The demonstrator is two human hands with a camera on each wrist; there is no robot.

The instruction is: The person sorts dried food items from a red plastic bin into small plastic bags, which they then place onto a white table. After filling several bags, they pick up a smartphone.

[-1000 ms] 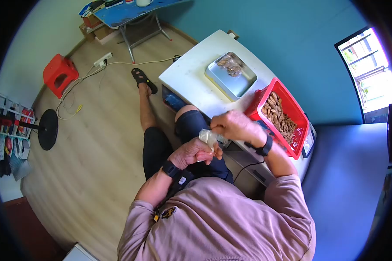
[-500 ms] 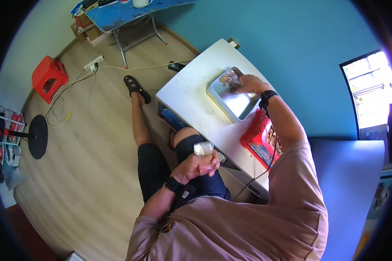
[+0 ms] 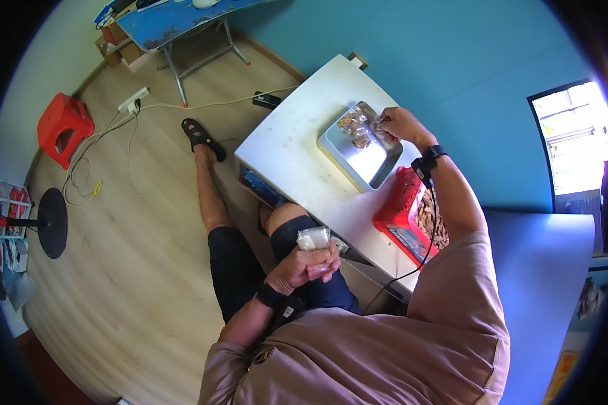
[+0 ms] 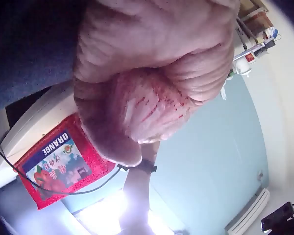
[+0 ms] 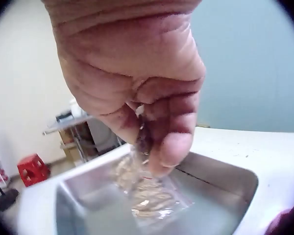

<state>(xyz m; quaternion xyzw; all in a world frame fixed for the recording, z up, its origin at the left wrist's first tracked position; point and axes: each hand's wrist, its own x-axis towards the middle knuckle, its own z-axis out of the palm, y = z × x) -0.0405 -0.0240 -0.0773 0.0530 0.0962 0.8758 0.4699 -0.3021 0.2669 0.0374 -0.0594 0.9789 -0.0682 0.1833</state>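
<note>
Clear bag (image 5: 146, 196) pinched by right hand (image 3: 400, 123); contents blurred; left hand (image 3: 305, 264) fisted.

A red basket (image 3: 402, 214) of brown snacks sits on the white counter (image 3: 297, 145) between the two sets of fingers, while far out beyond them on the wooden floor (image 3: 135, 229) lie a red stool (image 3: 61, 127), a power strip (image 3: 133, 99) and a black round stand base (image 3: 52, 221).
</note>
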